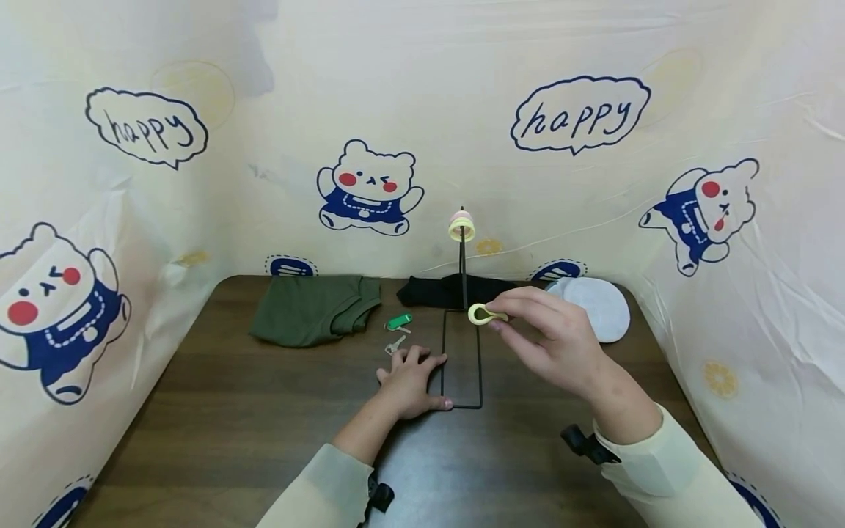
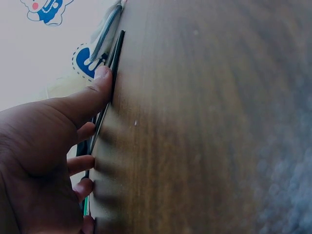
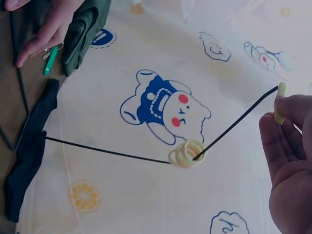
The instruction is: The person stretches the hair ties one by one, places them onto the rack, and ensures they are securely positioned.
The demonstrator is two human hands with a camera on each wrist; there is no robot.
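My right hand (image 1: 557, 341) pinches a pale yellow ring (image 1: 472, 314) between thumb and fingertips. In the right wrist view that ring (image 3: 281, 90) is right at the tip of the black wire arm of a stand. Several more pale yellow and pinkish rings (image 3: 175, 157) hang farther back along the wire, at its bend. The stand's rectangular wire base (image 1: 480, 367) lies on the table, and my left hand (image 1: 409, 385) rests on its left side with fingers spread. Seen from the left wrist, the thumb (image 2: 103, 83) presses along the wire.
Left of the stand lie a key (image 1: 394, 345) and a green key tag (image 1: 399, 321). Folded green cloth (image 1: 310, 312) is at the back left, black cloth (image 1: 429, 291) behind the stand. A whitish rounded item (image 1: 597, 308) sits at the back right of the wooden table (image 1: 264, 440).
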